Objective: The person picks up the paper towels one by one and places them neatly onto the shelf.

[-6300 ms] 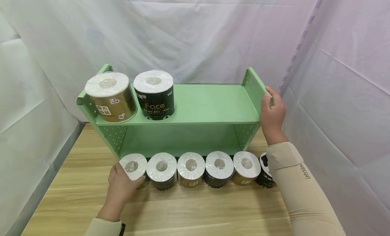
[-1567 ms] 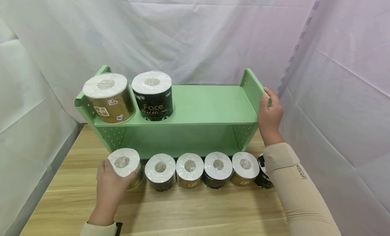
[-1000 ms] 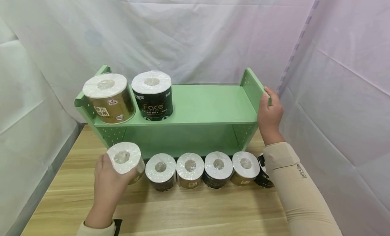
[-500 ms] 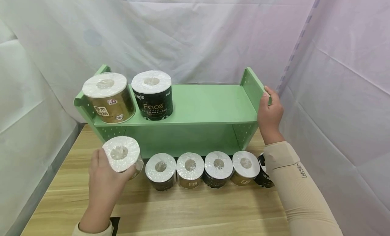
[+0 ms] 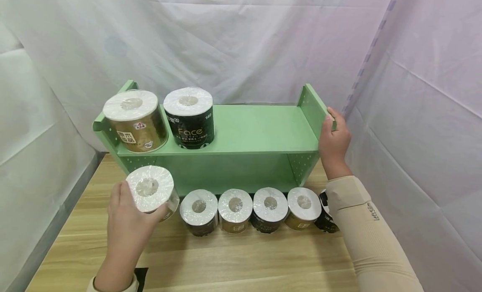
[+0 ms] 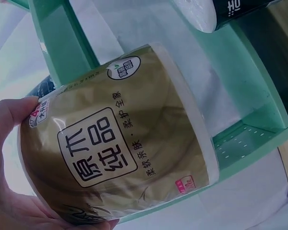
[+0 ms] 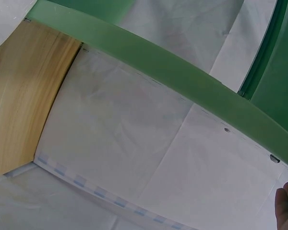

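Observation:
My left hand (image 5: 126, 223) grips a plastic-wrapped toilet roll (image 5: 162, 189) by its side, raised off the table in front of the shelf's lower left end. In the left wrist view, the roll's gold-brown wrapper (image 6: 158, 129) is tilted, with thumb and fingers around one end. My right hand (image 5: 334, 139) holds the top edge of the right side panel on the green two-tier shelf (image 5: 260, 126). Only a bit of that hand shows in the right wrist view. On the upper tier stand a gold toilet roll (image 5: 143, 133) and a black one (image 5: 192, 129), at the left.
A row of toilet rolls, several in black or gold wrappers, stands on the wooden table (image 5: 226, 262) before the shelf, starting with a black one (image 5: 199, 225). My right sleeve partly covers the last roll (image 5: 325, 219). White cloth (image 5: 244, 45) hangs behind and at both sides.
The left hand has taken the leftmost roll out of the row and lifted it, slightly to the left. My right hand stays on the shelf's side panel.

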A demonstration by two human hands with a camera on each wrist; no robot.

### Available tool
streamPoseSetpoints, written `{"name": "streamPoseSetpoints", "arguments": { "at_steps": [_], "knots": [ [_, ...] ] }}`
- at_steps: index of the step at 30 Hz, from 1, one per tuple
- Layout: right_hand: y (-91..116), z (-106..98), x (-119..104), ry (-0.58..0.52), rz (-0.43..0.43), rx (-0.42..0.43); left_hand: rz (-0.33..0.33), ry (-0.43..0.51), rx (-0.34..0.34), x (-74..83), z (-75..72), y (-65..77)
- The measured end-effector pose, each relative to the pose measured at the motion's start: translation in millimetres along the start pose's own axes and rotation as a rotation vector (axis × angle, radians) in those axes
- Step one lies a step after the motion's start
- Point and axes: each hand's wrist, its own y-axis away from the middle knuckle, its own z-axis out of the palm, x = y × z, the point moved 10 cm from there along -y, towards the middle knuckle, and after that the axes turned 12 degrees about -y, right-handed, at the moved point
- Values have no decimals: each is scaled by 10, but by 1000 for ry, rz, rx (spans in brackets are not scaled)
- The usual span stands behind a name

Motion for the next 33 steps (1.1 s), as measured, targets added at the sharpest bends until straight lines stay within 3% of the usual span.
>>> {"name": "streamPoseSetpoints", "arguments": {
  "at_steps": [12,33],
  "knots": [
    [-2,-7,-7,-2,-11,8,-6,32,-72,104,-22,42],
    [3,0,-8,8,-7,-1,140,63,-102,481,-98,115]
  ]
}}
